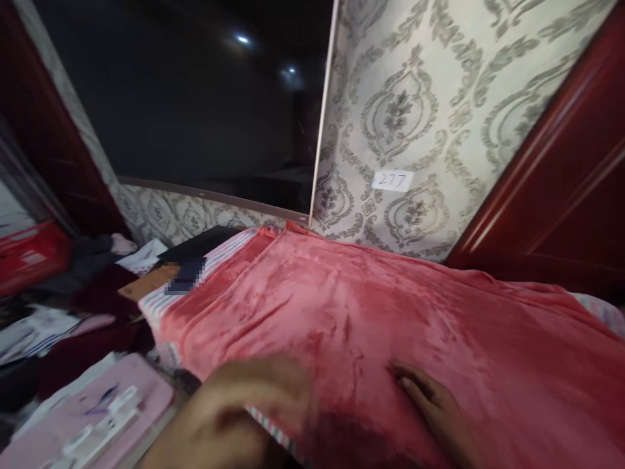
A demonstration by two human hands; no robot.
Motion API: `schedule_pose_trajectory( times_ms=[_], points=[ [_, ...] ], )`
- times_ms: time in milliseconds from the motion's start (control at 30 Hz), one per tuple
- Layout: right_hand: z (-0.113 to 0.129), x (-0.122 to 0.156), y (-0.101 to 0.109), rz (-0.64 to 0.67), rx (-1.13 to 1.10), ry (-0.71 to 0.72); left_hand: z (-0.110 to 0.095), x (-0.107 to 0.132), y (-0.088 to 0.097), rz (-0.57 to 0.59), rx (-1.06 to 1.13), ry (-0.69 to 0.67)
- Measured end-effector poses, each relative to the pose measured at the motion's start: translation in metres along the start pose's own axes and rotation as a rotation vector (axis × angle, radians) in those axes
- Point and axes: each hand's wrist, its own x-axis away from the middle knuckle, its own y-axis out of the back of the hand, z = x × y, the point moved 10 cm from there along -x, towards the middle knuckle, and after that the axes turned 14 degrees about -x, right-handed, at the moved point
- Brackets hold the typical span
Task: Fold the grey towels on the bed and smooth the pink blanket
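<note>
A pink plush blanket point(342, 306) is spread over a flat surface, with shallow wrinkles and darker brushed patches across it. My left hand point(239, 397) is over the blanket's near left edge, bent and smeared by motion; whether its fingers grip anything is unclear. Below it shows a striped edge of cloth point(273, 426). On the blanket near the bottom centre rests my right hand point(434, 404), fingers loosely bent and the thumb a little apart, with nothing visible in it. Striped fabric point(229, 251) shows from under the blanket's left side.
A pink board point(151, 384) with a white power strip point(114, 417) lies at lower left, beside piled clothes point(97, 345). A large dark television point(195, 98) hangs on the patterned wall point(400, 85). Reddish-brown wooden panelling point(561, 182) stands at right.
</note>
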Motion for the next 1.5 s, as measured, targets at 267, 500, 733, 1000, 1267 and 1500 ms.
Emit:
schedule_pose_trajectory(
  times_ms=[267,500,733,1000,1267,1500],
  points=[
    [0.020,0.014,-0.013,0.029,0.176,0.198,0.231,0.052,0.000,-0.049,-0.482,0.996],
    [0.066,0.031,-0.076,0.166,0.322,0.416,0.274,0.083,-0.010,0.108,-0.566,1.145],
    [0.060,0.023,-0.105,0.214,0.432,0.361,0.282,0.083,-0.002,0.077,-0.641,1.209],
    [0.074,0.023,-0.104,0.211,0.257,0.416,0.294,0.101,0.007,0.078,-0.657,1.235],
    [0.053,0.024,-0.103,0.241,0.204,0.321,0.303,0.118,0.006,0.166,-0.530,1.227],
    [0.053,0.020,-0.098,0.239,0.204,0.303,0.289,0.134,0.008,0.186,-0.553,1.259]
  ],
)
